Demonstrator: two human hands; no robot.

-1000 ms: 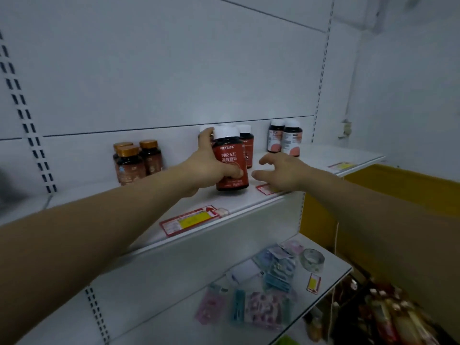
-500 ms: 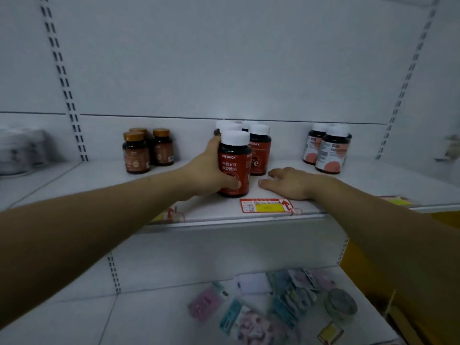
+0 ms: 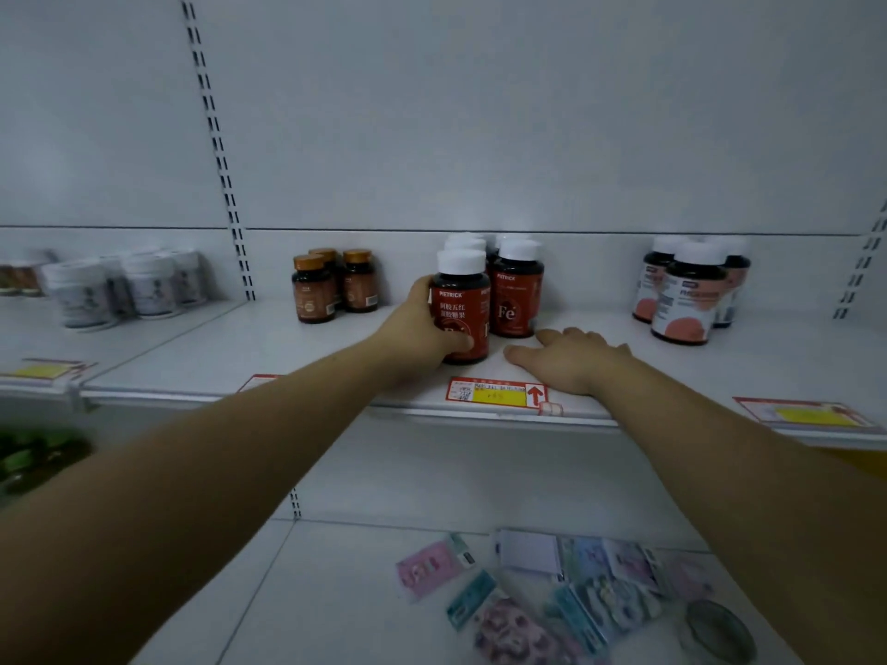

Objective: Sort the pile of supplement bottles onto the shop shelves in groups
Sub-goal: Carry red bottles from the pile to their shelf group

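Note:
My left hand (image 3: 416,334) grips a red-labelled bottle with a white cap (image 3: 461,303) that stands on the white shelf (image 3: 230,348), at the front of a group of like red bottles (image 3: 516,292). My right hand (image 3: 571,360) lies flat and open on the shelf just right of that bottle, holding nothing. Left of the red group stand three brown bottles with orange caps (image 3: 331,285). To the right is a cluster of dark bottles with white and pink labels (image 3: 689,292).
White tubs (image 3: 120,290) stand on the neighbouring shelf at far left. Red and yellow price tags (image 3: 497,393) line the shelf's front edge. The lower shelf holds several flat packets (image 3: 566,597) and a tape roll (image 3: 717,633).
The view has swung left and nearer to the shelf. My left hand has kept its hold on the red bottle, now set down in the group; my right hand has settled flat on the shelf.

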